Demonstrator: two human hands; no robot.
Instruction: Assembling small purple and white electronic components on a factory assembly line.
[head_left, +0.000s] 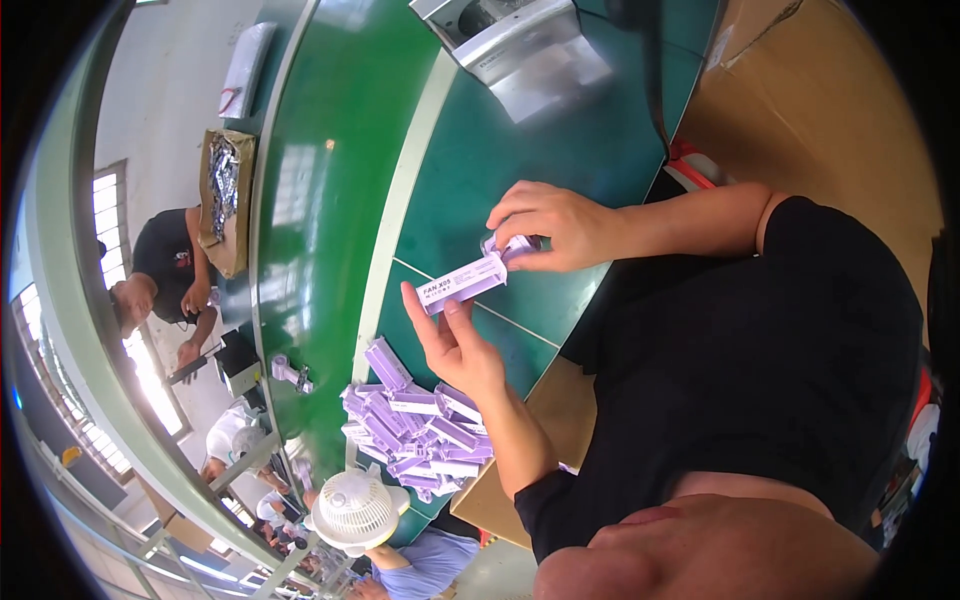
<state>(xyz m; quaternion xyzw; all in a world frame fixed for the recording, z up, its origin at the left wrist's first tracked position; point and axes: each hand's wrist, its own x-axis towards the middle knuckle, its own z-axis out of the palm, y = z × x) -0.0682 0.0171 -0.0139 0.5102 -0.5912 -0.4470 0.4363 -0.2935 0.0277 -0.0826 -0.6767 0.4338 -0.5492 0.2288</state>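
Note:
My left hand (457, 350) grips a slim lilac-and-white carton (462, 284) near its lower end, with printing on the side that faces up. My right hand (556, 228) pinches a small lilac item (508, 246) at the carton's upper end; the fingers cover most of it. I cannot tell whether that item is the carton's flap or a separate thing. Just below my left hand, a loose heap of similar lilac cartons (415, 425) lies on the dark green worktop (480, 180).
A bright green conveyor belt (330, 150) runs left of the worktop, with a lilac device (290, 373) on it. A silver metal fixture (520, 50) stands at the top. A white fan (355, 510) stands below the heap. Across the belt are a co-worker (165, 255) and a cardboard box of parts (228, 200).

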